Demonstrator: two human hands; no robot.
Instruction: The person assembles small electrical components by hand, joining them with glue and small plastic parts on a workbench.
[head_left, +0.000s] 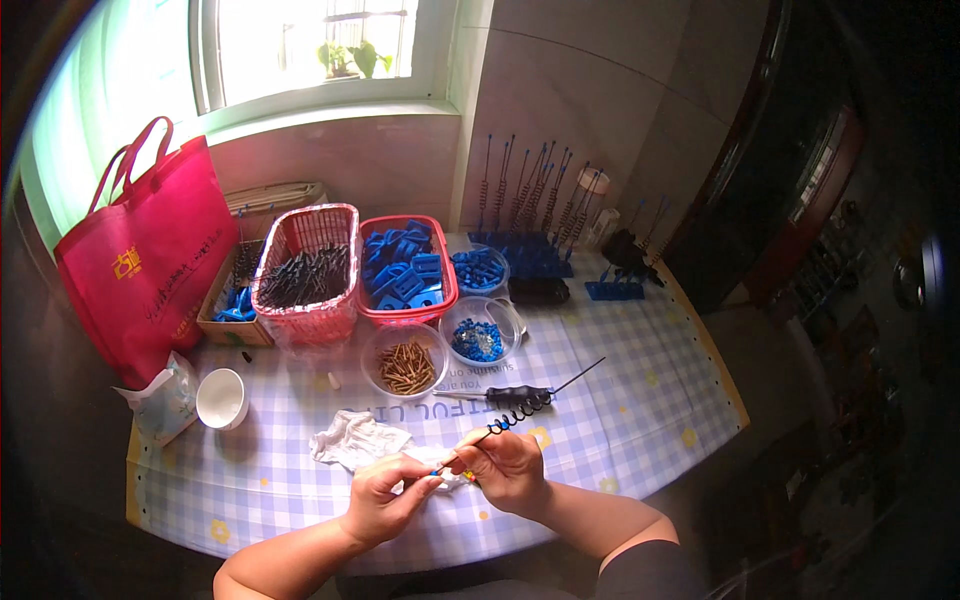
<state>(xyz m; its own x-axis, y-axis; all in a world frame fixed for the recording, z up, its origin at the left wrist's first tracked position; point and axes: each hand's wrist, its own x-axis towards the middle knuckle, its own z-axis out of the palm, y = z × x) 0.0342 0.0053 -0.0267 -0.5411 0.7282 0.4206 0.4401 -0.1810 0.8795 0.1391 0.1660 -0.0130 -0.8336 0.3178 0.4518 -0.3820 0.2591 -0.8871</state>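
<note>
My right hand [508, 468] is closed around a thin black rod with a coiled spring section [515, 415], whose straight end points up and to the right. Close by, my left hand [388, 492] pinches a small blue piece [436, 473] at the rod's lower end. Whether that piece sits on the rod or only touches it is hard to tell. Beyond the hands lies a screwdriver [515, 396] with a black handle, partly behind the coil. A crumpled white cloth [360, 440] rests just past my left hand.
Tubs of brown screw-like pieces [405, 368] and small blue parts [478, 340] stand mid-table. Behind are a basket of dark rods [308, 275] and a red basket of blue plates [405, 265]. A white cup [222, 400] and pink bag [150, 250] stand left; upright coiled rods [540, 195] back right.
</note>
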